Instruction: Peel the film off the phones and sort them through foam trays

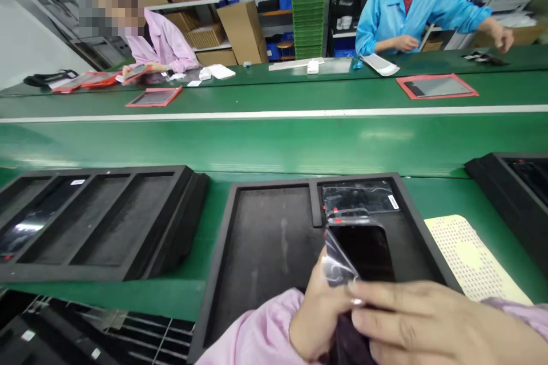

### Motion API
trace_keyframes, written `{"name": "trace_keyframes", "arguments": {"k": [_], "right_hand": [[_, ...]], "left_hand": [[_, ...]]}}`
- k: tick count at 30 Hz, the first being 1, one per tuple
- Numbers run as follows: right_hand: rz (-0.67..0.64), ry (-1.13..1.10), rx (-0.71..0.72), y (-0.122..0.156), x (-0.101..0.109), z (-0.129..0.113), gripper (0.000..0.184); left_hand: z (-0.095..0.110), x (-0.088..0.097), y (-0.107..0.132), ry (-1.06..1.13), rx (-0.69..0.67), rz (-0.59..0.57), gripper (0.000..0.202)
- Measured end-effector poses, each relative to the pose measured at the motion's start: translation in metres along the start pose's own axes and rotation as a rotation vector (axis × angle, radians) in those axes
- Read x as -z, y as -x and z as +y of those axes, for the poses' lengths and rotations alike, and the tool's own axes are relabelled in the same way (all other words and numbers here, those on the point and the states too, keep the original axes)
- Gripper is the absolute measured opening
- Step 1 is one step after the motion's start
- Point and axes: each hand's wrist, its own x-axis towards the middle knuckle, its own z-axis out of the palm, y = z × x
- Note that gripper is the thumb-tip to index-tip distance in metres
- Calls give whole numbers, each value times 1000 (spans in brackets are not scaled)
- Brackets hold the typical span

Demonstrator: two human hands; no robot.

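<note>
My left hand (314,313) is closed around the side of a dark, glossy phone screen (363,248), held over a black foam tray (411,234). A clear protective film (338,262) is folded back over the screen's left edge, with a small red tab near its top. My right hand (428,319) lies across the screen's lower part, its fingertips together at the film's lower edge; its thumb is hidden. Behind the held screen, another film-covered screen (359,197) with a white label rests in the tray's upper right compartment.
Slotted black foam trays (141,217) stand to the left, one holding a dark screen (43,211). A yellow sticker sheet (475,256) lies at right, near another tray (505,199). Across the green conveyor bench (278,142), two people handle parts beside red-edged panels (436,86).
</note>
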Motion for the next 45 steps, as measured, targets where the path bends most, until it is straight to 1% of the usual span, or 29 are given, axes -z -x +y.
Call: {"name": "trace_keyframes", "arguments": {"k": [1, 3, 5, 7, 9, 11, 14, 18, 22, 24, 26, 28, 30, 33, 39, 42, 45], "right_hand": [[55, 32, -23, 2, -4, 2, 30], [135, 80, -109, 7, -13, 9, 29], [192, 74, -204, 11, -23, 19, 22], [268, 50, -276, 10, -33, 31, 13], [355, 58, -355, 4, -42, 39, 17], [453, 86, -480, -2, -50, 45, 24], [547, 96, -625, -9, -60, 47, 27], [569, 44, -679, -10, -67, 48, 27], [599, -29, -713, -9, -68, 48, 26], [618, -82, -737, -10, -68, 47, 26], [634, -139, -792, -11, -67, 46, 27], [648, -186, -862, -12, -68, 46, 27], [658, -221, -920, -13, -68, 46, 28], [675, -259, -952, -12, -69, 46, 29], [692, -253, -962, -10, -72, 47, 30], [693, -257, -987, -9, -71, 45, 31], [677, -329, -1016, -8, -67, 41, 34]], "left_hand": [[-1, 0, -1, 19, -10, 11, 27], [-3, 1, -4, 91, -33, 31, 28], [-6, 2, -7, 170, -43, 56, 33], [-8, 3, -10, 243, -46, 81, 32], [-7, 3, -12, 302, -35, 127, 26], [-6, 3, -13, 324, -23, 150, 22], [-5, 2, -14, 318, 13, 163, 22], [-4, 1, -16, 337, 79, 193, 23], [-2, -2, -17, 374, 124, 216, 20], [-1, -2, -17, 380, 174, 229, 16], [0, 0, -18, 377, 239, 240, 14], [1, 2, -20, 368, 299, 213, 20], [1, 3, -22, 365, 324, 160, 24], [0, 1, -22, 357, 293, 108, 25], [1, -3, -20, 353, 213, 71, 24], [0, -3, -18, 328, 207, 81, 25], [-2, -4, -15, 291, 190, 143, 18]]}}
